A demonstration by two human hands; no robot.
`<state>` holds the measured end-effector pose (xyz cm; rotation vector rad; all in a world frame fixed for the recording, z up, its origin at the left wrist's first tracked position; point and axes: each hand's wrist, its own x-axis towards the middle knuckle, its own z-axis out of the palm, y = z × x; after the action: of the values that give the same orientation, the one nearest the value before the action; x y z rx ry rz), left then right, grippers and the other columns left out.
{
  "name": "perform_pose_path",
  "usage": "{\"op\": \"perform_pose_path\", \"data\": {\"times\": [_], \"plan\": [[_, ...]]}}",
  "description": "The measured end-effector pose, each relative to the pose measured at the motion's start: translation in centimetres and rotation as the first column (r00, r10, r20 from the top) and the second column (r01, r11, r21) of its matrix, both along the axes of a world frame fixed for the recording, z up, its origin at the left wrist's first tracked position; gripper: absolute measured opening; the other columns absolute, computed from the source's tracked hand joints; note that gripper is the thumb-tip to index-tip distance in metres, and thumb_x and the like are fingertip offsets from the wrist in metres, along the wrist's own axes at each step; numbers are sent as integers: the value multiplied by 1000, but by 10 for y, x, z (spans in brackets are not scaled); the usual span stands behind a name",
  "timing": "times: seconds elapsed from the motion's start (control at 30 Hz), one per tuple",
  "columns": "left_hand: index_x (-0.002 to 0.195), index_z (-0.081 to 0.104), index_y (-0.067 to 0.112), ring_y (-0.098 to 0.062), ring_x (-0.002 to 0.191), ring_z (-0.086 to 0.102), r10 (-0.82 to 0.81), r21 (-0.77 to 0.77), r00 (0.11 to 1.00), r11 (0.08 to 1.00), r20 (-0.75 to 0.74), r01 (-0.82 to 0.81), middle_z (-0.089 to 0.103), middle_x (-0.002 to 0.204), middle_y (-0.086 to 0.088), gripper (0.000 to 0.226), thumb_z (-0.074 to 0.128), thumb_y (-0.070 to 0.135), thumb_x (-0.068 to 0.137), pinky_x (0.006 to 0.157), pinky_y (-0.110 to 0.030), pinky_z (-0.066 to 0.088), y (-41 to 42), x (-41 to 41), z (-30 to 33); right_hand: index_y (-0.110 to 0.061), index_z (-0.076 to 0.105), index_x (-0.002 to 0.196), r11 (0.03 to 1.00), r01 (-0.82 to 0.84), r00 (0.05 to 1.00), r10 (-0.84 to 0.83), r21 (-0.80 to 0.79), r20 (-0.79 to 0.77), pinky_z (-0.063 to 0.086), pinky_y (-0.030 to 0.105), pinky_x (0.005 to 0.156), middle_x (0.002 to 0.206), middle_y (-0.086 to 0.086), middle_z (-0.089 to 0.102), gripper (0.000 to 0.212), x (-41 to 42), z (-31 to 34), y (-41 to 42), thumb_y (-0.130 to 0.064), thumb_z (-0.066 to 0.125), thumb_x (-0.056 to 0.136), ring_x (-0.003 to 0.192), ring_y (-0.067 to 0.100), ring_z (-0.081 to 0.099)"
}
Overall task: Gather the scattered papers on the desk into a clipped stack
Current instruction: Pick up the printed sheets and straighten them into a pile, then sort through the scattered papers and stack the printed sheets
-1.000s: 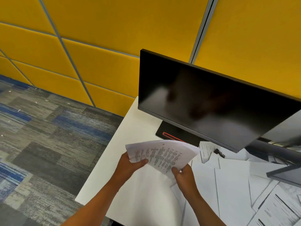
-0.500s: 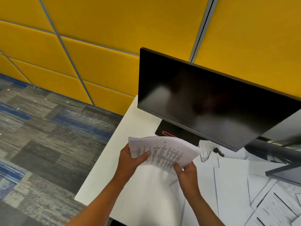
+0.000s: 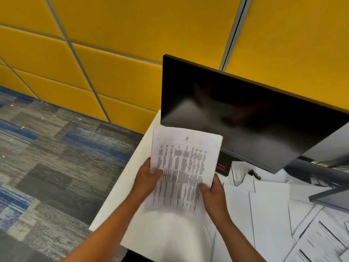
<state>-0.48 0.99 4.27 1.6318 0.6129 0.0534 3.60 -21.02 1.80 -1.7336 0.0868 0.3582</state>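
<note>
White printed paper stack (image 3: 186,163) held upright in both hands above white desk (image 3: 132,171).

Stack's left edge is pinched by left hand (image 3: 146,179), thumb on the printed face; lower right corner is gripped by right hand (image 3: 214,194), fingers curled round it. Loose white printed sheets (image 3: 268,210) are scattered on the desk to the right. A small black binder clip (image 3: 254,173) lies among them, beneath the black flat monitor (image 3: 245,118). Yellow padded wall panels (image 3: 122,44) behind.

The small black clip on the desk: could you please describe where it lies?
Find the dark monitor on the white desk. Under its lower right corner, the black clip lies on loose papers, the only small dark thing among white sheets.
</note>
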Motion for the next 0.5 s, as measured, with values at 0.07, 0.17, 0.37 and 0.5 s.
{"op": "perform_pose_path", "data": {"times": [0.07,0.17,0.37,0.5], "plan": [[116,58,22,-11,96,68,12,-55,994,998,-106,-18,71,109,4,28,62,5,93,74,-24,54,22,-3,-8,-23,58,122,996,-80,990,74,-41,-122,51,11,73,116,-8,70,35,2,-7,8,-1,58,95,102,5,68],[114,57,15,-22,92,71,-11,-99,963,995,-269,-17,72,110,-9,23,58,3,94,73,-32,57,41,-21,-32,-22,59,117,986,-156,950,132,-63,-283,52,17,78,117,-2,71,34,-8,-29,25,0,58,93,104,14,69],[117,56,18,-12,94,66,8,-28,973,999,-231,-15,68,106,1,28,54,0,96,72,-23,52,77,-23,-43,-23,61,120,995,-63,948,36,-74,-318,54,21,80,113,-5,72,35,-29,-34,65,-1,57,93,100,11,70],[117,55,16,-16,97,64,11,4,969,1000,-245,-10,66,105,2,29,58,-1,94,75,-26,51,108,-16,-49,-29,57,118,996,-43,942,14,-79,-336,53,24,85,120,-2,71,36,-29,-37,92,-4,62,92,101,10,70]]}}
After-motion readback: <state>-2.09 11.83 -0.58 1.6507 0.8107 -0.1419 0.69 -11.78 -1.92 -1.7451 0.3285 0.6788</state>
